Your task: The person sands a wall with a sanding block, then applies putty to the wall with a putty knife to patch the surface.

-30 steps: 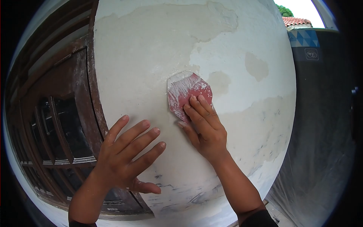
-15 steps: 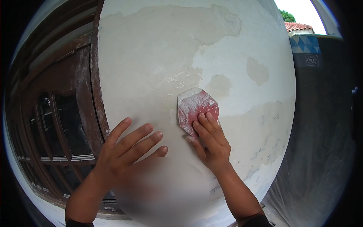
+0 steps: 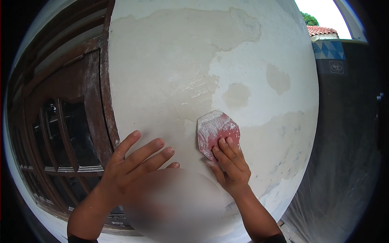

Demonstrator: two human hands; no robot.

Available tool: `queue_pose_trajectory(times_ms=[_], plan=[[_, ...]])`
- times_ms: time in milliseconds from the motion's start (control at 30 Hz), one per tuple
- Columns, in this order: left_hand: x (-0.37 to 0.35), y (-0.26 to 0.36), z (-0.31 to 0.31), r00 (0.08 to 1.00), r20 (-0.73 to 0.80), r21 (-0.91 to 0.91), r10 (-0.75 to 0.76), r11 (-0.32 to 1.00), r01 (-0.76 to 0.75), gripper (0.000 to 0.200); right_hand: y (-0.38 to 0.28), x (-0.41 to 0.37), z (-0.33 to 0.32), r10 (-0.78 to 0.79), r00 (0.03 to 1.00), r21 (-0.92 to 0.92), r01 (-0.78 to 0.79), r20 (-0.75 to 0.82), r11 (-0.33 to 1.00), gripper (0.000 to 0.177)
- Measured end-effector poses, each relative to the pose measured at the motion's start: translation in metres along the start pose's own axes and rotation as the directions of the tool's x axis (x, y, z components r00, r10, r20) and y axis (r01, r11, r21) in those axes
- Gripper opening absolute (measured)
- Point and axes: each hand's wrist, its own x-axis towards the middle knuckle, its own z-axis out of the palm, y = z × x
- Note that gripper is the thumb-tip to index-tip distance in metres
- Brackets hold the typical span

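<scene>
My right hand (image 3: 233, 166) grips a red, many-sided putty spreader (image 3: 216, 129) smeared with white filler. Its fingers press on the face and the thumb sits at the lower left edge. The spreader lies close against the white wall (image 3: 259, 56), below a patch of wet filler (image 3: 198, 91) with raised streaks. To the left, my left hand (image 3: 135, 162) is spread with its fingers apart, right in front of the wall, holding nothing. A blurred area hides part of the wall between my forearms.
Beige filler patches mark the wall around the spreader. Along the left stands a dark brown wooden door frame (image 3: 106, 81) with glass panes and white smears. At the right hangs a dark sheet (image 3: 344, 121) with a blue patterned strip on top. A tiled roof (image 3: 322, 30) shows beyond.
My right hand has moved the spreader down and slightly right across the wall. My left hand stays spread in nearly the same place.
</scene>
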Motion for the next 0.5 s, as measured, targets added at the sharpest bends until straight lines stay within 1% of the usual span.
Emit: queue_pose_trajectory(times_ms=[100, 200, 333, 400, 467, 500], plan=[[0.002, -0.001, 0.001, 1.0, 0.012, 0.003, -0.003, 1.0, 0.002, 0.084, 0.001, 0.012, -0.002, -0.01, 0.997, 0.007, 0.01, -0.078, 1.0, 0.042], [0.009, -0.002, 0.002, 1.0, -0.004, 0.012, 0.001, 1.0, -0.001, 0.084, 0.006, 0.035, 0.004, -0.009, 0.998, 0.048, 0.012, -0.062, 0.999, 0.043], [0.005, 0.001, 0.004, 1.0, -0.018, -0.006, -0.011, 1.0, 0.011, 0.084, 0.005, 0.003, 0.004, -0.006, 0.999, 0.013, 0.007, -0.051, 1.0, 0.041], [0.002, 0.001, 0.003, 1.0, -0.006, -0.013, -0.001, 1.0, 0.001, 0.083, 0.003, 0.0, -0.001, 0.013, 1.0, 0.037, -0.011, -0.029, 0.999, 0.04], [0.005, 0.0, 0.003, 1.0, 0.0, -0.006, -0.001, 1.0, 0.001, 0.083, 0.001, 0.009, -0.004, 0.047, 0.992, 0.073, -0.039, -0.116, 0.997, 0.041], [0.007, 0.0, 0.004, 1.0, 0.002, 0.0, -0.004, 1.0, 0.004, 0.083, 0.0, 0.022, -0.005, 0.027, 0.993, 0.05, -0.021, -0.114, 0.999, 0.041]])
